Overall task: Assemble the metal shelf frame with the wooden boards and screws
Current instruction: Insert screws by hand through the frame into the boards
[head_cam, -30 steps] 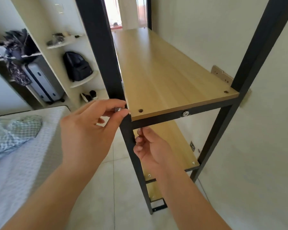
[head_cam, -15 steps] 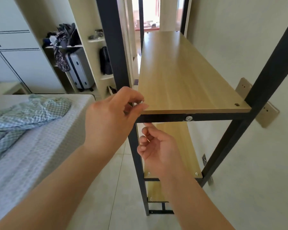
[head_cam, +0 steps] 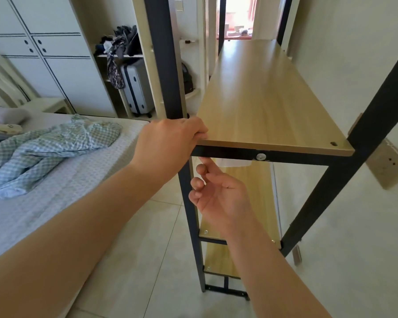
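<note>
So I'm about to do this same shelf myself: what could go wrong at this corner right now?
1. The left hand covers the top board's near-left corner, so the hole there is hidden; a screw could miss it or slip to the floor.
2. The right hand reaches up under the crossbar unseen, so fingers could get pinched.
3. The near-right hole looks empty, so the board may shift if pushed.

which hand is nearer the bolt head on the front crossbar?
Right. The right hand is below the crossbar, fingertips up just left of and under the bolt head. The left hand rests on the top board's left front corner, farther away.
</note>
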